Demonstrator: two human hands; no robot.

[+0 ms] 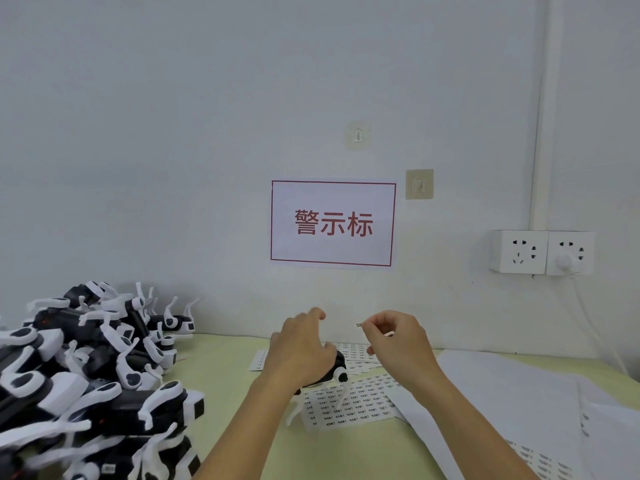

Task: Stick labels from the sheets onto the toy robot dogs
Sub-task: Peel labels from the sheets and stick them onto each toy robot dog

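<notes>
While the left hand [304, 344] curls over a black-and-white plastic toy robot dog [330, 370] and holds it just above the label sheets, the right hand [398, 337] is raised beside it, thumb and forefinger pinching a tiny printed label [359, 325] at its edge. Pinching only the edge probably keeps the sticky side off the fingers, and the dog seems held firmly so that its body gives a steady surface for pressing. Its white legs [294, 410] hang down toward the white sheets of small printed labels [349, 403], which lie spread on the pale green table [225, 368] directly under both hands, within easy reach for peeling the next one.

On the left of the table sits a large heap of black-and-white toy robot dogs [90, 368]; whether these are labelled already I cannot tell. Plain white backing sheets [502, 393] are stacked to the right. On the far wall hangs a white red-bordered notice with red characters [333, 224], and to its right are two white wall sockets [542, 252], one with a plug in it.

I judge the label is about to go onto the held dog.
</notes>
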